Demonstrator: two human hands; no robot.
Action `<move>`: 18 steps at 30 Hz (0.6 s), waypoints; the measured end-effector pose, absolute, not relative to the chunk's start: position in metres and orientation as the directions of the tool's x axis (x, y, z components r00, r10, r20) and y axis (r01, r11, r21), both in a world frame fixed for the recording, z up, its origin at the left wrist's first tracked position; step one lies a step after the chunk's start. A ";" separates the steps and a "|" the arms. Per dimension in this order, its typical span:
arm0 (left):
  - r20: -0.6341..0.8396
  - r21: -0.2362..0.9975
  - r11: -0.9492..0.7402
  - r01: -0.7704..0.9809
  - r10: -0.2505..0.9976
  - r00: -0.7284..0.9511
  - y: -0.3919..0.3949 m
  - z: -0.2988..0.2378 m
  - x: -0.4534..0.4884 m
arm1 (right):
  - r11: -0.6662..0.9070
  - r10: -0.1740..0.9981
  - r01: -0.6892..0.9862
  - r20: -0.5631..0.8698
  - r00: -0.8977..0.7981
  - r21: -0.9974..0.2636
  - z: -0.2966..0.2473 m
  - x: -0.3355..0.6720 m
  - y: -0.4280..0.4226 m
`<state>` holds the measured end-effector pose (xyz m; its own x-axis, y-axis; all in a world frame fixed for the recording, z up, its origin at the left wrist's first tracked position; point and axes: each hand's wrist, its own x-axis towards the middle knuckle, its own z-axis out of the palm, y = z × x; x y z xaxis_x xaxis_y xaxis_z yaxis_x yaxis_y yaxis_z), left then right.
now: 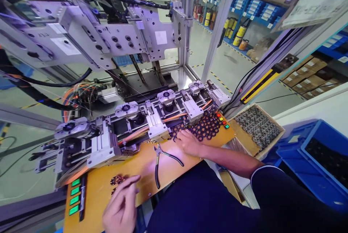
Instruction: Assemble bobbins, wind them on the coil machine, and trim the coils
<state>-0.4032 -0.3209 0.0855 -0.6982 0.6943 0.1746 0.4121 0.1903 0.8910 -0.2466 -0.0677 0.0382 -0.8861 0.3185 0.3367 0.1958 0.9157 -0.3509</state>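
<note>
I stand at a winding machine with an orange work board (141, 164) in front of me. My left hand (121, 206) is at the board's near edge, fingers stretched toward a small cluster of copper coil rings (117, 180), holding nothing that I can see. My right hand (190, 142) reaches to the far right of the board, its fingertips resting among a pile of several dark coil rings (206, 126); whether it grips one is hidden. Black-handled cutting pliers (160, 162) lie on the board between the hands.
Behind the board runs a row of round winding heads (126, 109) on metal carriages. Green lit buttons (74, 195) sit at the board's left end, small coloured buttons (223, 120) at the right. A cardboard box of parts (257, 126) and blue bins (323, 153) stand at right.
</note>
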 end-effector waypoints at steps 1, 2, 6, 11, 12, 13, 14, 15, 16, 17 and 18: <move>0.157 0.916 0.151 0.372 0.719 -0.677 -0.313 0.085 -0.402 | 0.900 0.336 0.197 0.331 -0.882 -0.389 0.039 -0.249 -0.067; 0.135 0.932 0.128 0.340 0.747 -0.651 -0.305 0.084 -0.400 | 0.883 0.347 0.188 0.328 -0.879 -0.431 0.042 -0.251 -0.067; 0.043 0.965 0.109 0.239 0.832 -0.553 -0.277 0.086 -0.386 | 0.771 0.372 0.077 0.348 -0.860 -0.633 0.066 -0.249 -0.088; 0.018 0.984 0.080 0.161 0.845 -0.534 -0.265 0.095 -0.372 | 0.514 0.403 -0.107 0.349 -0.846 -0.851 0.102 -0.243 -0.124; 0.029 0.983 0.076 0.165 0.833 -0.553 -0.266 0.097 -0.371 | 0.460 0.407 -0.128 0.337 -0.849 -0.879 0.106 -0.242 -0.128; 0.042 0.982 0.071 0.174 0.819 -0.572 -0.267 0.098 -0.370 | 0.409 0.407 -0.143 0.321 -0.855 -0.901 0.109 -0.242 -0.130; 0.059 0.980 0.065 0.189 0.807 -0.587 -0.269 0.098 -0.370 | 0.363 0.406 -0.153 0.303 -0.862 -0.919 0.111 -0.242 -0.131; 0.078 0.977 0.059 0.207 0.799 -0.597 -0.271 0.099 -0.370 | 0.322 0.406 -0.156 0.285 -0.869 -0.934 0.111 -0.242 -0.132; 0.099 0.972 0.052 0.229 0.793 -0.601 -0.273 0.099 -0.370 | 0.287 0.408 -0.155 0.267 -0.873 -0.945 0.111 -0.243 -0.133; 0.120 0.967 0.046 0.252 0.790 -0.602 -0.275 0.098 -0.371 | 0.261 0.414 -0.152 0.252 -0.874 -0.953 0.109 -0.243 -0.134; 0.141 0.960 0.039 0.277 0.788 -0.600 -0.276 0.098 -0.371 | 0.242 0.423 -0.147 0.241 -0.874 -0.959 0.108 -0.244 -0.135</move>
<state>-0.3713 -0.2763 0.0977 -0.5996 0.7878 0.1406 0.2768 0.0393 0.9601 -0.2444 -0.1351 0.1075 -0.8736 0.4230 0.2408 -0.1470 0.2424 -0.9590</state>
